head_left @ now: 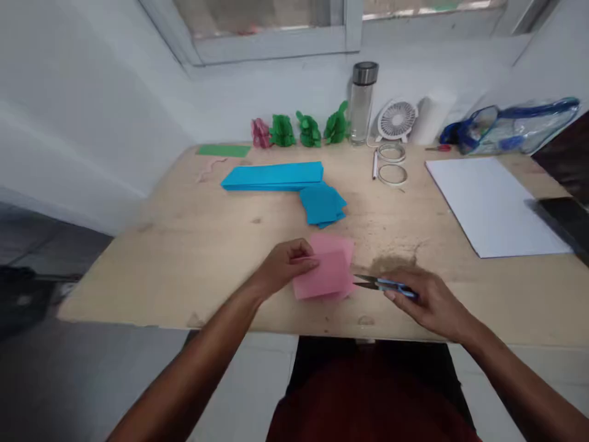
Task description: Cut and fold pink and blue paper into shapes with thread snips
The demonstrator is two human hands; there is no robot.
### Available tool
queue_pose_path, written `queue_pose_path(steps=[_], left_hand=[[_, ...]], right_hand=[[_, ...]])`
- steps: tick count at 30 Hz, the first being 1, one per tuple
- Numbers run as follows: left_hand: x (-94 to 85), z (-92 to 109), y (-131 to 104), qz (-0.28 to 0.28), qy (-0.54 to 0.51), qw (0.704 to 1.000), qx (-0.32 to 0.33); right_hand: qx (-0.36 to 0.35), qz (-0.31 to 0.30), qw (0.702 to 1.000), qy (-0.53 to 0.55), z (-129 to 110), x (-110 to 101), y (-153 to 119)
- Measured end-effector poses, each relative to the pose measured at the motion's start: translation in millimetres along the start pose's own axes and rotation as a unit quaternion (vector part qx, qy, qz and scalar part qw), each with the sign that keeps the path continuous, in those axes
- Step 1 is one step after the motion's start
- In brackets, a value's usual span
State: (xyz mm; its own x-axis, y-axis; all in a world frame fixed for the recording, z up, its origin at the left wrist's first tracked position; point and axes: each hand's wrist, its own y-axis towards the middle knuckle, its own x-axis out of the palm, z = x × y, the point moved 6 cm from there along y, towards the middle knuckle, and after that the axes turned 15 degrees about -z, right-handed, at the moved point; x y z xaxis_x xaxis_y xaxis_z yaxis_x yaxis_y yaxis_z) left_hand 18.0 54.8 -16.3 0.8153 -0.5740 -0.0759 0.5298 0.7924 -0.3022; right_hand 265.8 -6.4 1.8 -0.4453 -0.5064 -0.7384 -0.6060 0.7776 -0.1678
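Head view: pink paper (327, 277) lies between the hands (286, 265).

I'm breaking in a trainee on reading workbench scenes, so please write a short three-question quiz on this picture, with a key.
1. Multiple choice: what does the right hand hold?
a) a white pen
b) blue-handled scissors
c) a small fan

2. True or false: the left hand is holding a sheet of blue paper.

3. Fill in the blank: in the row of small figures near the wall, one is pink and ___ are green.

Key:
1. b
2. False; it holds pink paper.
3. three
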Motion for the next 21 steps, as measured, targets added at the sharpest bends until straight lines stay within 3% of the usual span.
queue_pose_path(steps=[7,11,16,21], left_hand=[[5.1,14,10,-0.052,-0.017,0.998,0.013],[4.3,9,20,-0.069,-0.027,0.997,-0.002],[-1.1,-3,31,-0.059,0.002,0.997,-0.043],[6.9,12,32,-0.108,0.051,0.993,-0.007]], right_hand=[[-0.041,-0.026,0.998,-0.040,-8,1,1],[-0.048,-0.037,0.998,-0.009,-11,6,4],[-0.036,-0.042,0.988,0.147,-14,7,8],[0.025,-0.040,0.941,0.334,-10,10,10]])
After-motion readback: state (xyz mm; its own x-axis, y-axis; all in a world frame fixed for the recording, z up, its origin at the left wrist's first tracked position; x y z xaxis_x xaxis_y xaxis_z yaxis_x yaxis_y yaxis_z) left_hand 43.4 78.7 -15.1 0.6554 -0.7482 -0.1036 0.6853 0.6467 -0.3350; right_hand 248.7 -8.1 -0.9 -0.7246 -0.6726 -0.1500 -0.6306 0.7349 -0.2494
